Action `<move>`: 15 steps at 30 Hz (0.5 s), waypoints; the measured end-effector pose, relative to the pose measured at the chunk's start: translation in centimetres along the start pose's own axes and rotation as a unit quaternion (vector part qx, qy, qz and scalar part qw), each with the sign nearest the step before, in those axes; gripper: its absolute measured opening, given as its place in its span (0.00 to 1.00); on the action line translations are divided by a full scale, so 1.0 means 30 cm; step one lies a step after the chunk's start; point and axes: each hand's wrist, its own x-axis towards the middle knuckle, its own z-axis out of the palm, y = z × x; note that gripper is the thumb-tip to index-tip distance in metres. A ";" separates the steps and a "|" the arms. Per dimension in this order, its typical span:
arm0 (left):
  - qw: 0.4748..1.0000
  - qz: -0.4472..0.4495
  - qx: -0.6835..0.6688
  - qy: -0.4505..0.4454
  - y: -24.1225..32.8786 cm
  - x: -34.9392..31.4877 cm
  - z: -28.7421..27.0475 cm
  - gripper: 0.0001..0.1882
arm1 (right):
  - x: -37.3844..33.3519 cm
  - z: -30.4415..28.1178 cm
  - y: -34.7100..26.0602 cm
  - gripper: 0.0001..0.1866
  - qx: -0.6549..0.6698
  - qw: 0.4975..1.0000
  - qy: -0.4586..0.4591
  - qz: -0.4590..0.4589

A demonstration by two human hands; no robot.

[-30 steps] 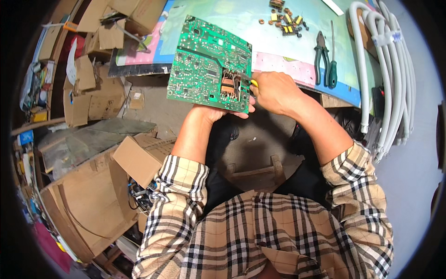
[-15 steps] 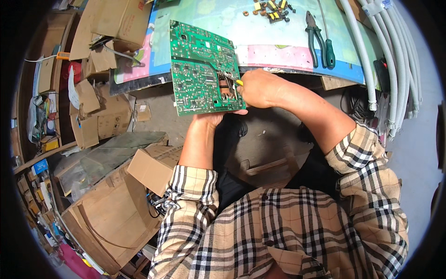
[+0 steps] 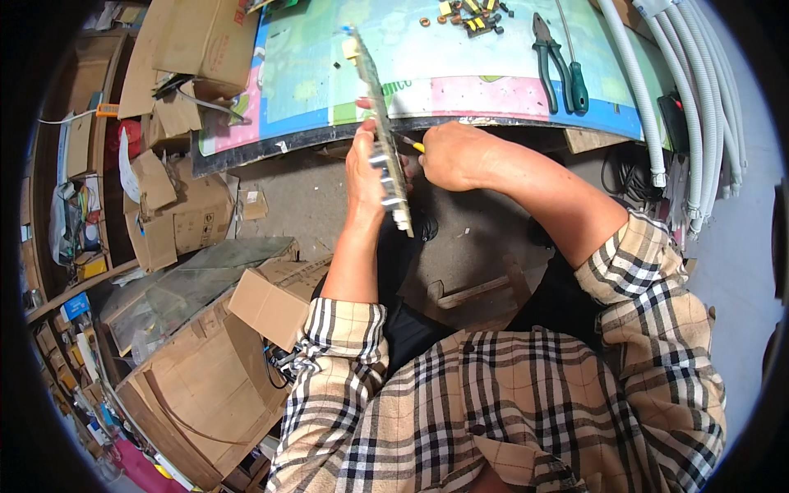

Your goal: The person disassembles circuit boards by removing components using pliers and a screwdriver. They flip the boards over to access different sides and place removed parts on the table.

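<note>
Desk [image 3: 304,70]: green-blue cover, pink patches. Circuit board [image 3: 371,78]: seen edge-on, crossing the line of the desk's near edge. Green screwdriver [image 3: 579,89] and pliers [image 3: 548,48]: side by side, toward the near right corner. Left hand [image 3: 363,168]: fingers grasp the board. Right hand [image 3: 452,156]: fingers clenched round yellow-handled tool [image 3: 419,147]; tip contact cannot be told. Small parts [image 3: 481,20]: heaped left of pliers.

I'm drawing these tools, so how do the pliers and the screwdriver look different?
The pliers have two handles spread apart; the screwdriver has a single handle. The pliers end in a short, stubby head; the screwdriver has a long, thin rod. Both are green-handled and lie on the table.
</note>
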 end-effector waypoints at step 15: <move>0.912 0.209 0.342 0.090 0.097 -0.098 0.020 0.18 | -0.037 -0.032 0.094 0.21 0.046 0.992 -0.080 -0.088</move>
